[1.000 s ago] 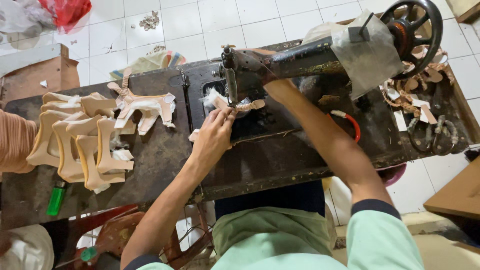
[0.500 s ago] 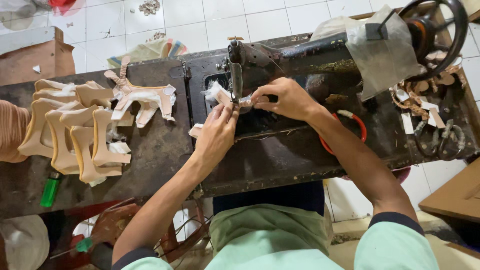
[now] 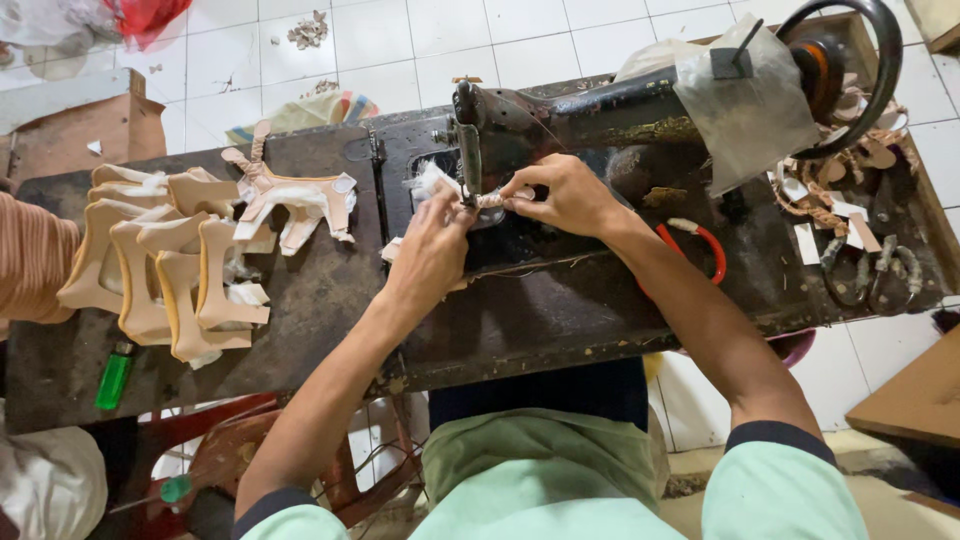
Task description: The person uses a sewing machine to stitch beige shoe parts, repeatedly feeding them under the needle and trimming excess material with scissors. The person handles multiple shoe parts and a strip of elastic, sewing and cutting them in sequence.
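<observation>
Both hands are now pinching the small tan strap piece (image 3: 490, 200) under the sewing machine (image 3: 600, 110) needle; the right hand (image 3: 565, 195) has come closer, meeting the left hand (image 3: 435, 250).

My dark, worn sewing table (image 3: 330, 320) carries the black sewing machine (image 3: 600, 110) at twelve o'clock — tan leather cut pieces (image 3: 170, 270) stacked at nine, a green lighter (image 3: 113, 378) at eight — strap scraps (image 3: 850, 215) at three.

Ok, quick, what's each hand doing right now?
Left hand: closed, pinching the small tan piece by the needle.
Right hand: fingers pinched on the same piece.
</observation>
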Demonstrator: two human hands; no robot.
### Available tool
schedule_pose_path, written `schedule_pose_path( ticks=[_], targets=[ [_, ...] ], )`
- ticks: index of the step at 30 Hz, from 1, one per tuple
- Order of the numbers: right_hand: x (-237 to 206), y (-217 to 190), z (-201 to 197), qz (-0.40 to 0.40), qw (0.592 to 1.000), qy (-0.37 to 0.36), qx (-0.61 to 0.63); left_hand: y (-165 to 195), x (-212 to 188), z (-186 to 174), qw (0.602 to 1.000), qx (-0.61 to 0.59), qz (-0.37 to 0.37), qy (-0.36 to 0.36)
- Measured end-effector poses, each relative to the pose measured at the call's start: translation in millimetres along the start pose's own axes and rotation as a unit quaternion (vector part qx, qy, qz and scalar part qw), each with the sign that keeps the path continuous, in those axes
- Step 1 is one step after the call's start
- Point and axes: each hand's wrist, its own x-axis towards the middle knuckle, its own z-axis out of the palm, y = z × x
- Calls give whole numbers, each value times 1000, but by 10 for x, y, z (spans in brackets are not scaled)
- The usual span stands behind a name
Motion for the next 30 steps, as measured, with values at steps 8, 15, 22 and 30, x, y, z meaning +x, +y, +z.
schedule_pose_path(
  ticks=[8, 15, 22, 30],
  targets=[
    [1, 36, -9, 21, 1000, -5, 21, -86, 75, -78, 996, -66, 53, 11],
    [16, 69, 15, 25, 1000, -4, -6, -67, 78, -67, 997, -69, 45, 12],
    [10, 69, 20, 40, 999, 12, 23, -20, 104, -54, 995, -90, 28, 18],
    [-1, 56, 8, 32, 999, 12, 9, -20, 107, -68, 995, -88, 46, 27]
  ],
)
